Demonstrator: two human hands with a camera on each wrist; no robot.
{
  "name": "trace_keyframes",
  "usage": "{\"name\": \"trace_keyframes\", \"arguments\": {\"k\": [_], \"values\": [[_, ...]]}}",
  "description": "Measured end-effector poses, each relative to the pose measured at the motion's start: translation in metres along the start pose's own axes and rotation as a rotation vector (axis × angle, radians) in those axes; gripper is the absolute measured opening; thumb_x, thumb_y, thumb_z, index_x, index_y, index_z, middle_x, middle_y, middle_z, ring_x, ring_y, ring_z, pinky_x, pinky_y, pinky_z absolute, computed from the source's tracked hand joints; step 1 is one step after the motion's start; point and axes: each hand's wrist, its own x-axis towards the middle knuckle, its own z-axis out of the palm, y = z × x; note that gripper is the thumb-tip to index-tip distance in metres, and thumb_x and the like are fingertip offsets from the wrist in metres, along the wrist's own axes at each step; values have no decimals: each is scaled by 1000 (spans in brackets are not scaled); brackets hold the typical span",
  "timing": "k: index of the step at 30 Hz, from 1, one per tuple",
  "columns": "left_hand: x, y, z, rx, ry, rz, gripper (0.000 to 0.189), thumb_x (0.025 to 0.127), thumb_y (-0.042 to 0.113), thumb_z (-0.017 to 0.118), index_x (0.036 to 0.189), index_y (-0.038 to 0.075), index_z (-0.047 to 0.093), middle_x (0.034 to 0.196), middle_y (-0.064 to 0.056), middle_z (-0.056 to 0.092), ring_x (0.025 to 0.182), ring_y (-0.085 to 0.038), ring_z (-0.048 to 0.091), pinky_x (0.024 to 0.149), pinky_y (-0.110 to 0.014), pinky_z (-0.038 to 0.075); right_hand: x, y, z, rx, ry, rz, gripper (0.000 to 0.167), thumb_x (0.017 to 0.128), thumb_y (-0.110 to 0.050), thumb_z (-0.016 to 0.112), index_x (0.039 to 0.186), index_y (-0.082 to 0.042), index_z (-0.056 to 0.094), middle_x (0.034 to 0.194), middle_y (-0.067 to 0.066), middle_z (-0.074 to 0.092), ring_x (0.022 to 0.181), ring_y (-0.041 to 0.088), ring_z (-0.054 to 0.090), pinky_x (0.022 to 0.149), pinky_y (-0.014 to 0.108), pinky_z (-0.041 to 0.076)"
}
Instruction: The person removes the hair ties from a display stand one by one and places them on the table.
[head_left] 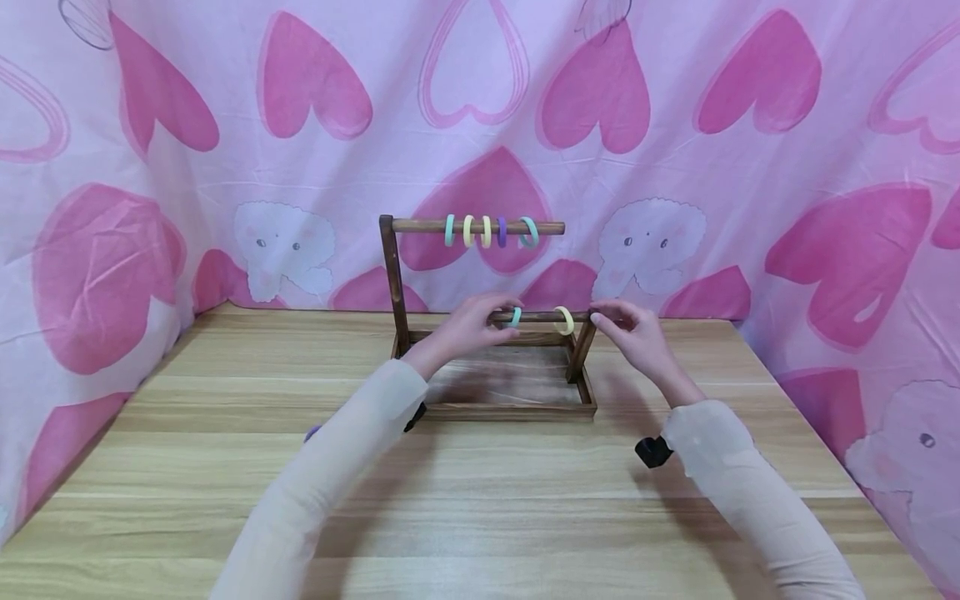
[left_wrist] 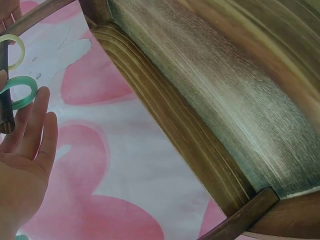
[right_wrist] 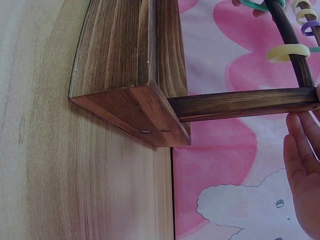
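A dark brown wooden stand [head_left: 495, 411] has two horizontal rods over a tray base. My left hand [head_left: 474, 321] pinches a mint-green ring [head_left: 517, 317] that hangs around the lower rod near its free end. In the left wrist view, the same green ring [left_wrist: 24, 92] sits between thumb and fingers. Farther along that rod hangs a pale yellow ring [head_left: 564, 321]. My right hand [head_left: 636, 335] grips the rod's other end, where it meets the short post [head_left: 581, 354], with the thumb in front. In the right wrist view, fingers [right_wrist: 302, 145] lie against this corner.
On the upper rod [head_left: 420, 226] hang several green, yellow and purple rings, including a purple ring [head_left: 502, 232]. A tall post [head_left: 394, 283] rises at the left. Part of another purple ring [head_left: 312, 432] shows on the table [head_left: 525, 508] beside my left sleeve. Heart-patterned cloth [head_left: 360, 175] stands behind.
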Motion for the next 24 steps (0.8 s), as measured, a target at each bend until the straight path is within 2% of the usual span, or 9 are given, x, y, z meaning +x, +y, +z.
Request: {"name": "trace_keyframes", "arguments": {"k": [6,10,15,24], "values": [[-6,-3,-4,-59,7,-21,35,79,13,66,113,8,56,96,0,57,86,-13,58,71,-21,45,0,-4,0,2,2,6,26,87,-10,56,107,5,59,98,19,60,82,6,55,69,18,42],[-9,-6,-6,-84,8,-19,36,80,13,66,113,6,56,97,-2,57,80,-11,59,71,-22,46,0,-4,0,7,8,3,25,87,-10,56,107,5,59,98,18,61,82,7,56,69,19,42],[-14,-8,-9,-103,13,-17,37,80,15,66,115,6,55,101,-3,56,80,-11,59,72,-25,46,0,-3,0,10,4,-3,25,87,-9,56,107,5,59,97,20,60,82,7,55,69,19,42],[-23,-11,-14,-103,26,-59,38,81,15,65,116,9,54,101,-2,55,80,-11,58,71,-22,46,1,1,0,-3,-4,-12,26,87,-10,55,108,6,58,99,19,60,82,5,55,70,18,41]]}}
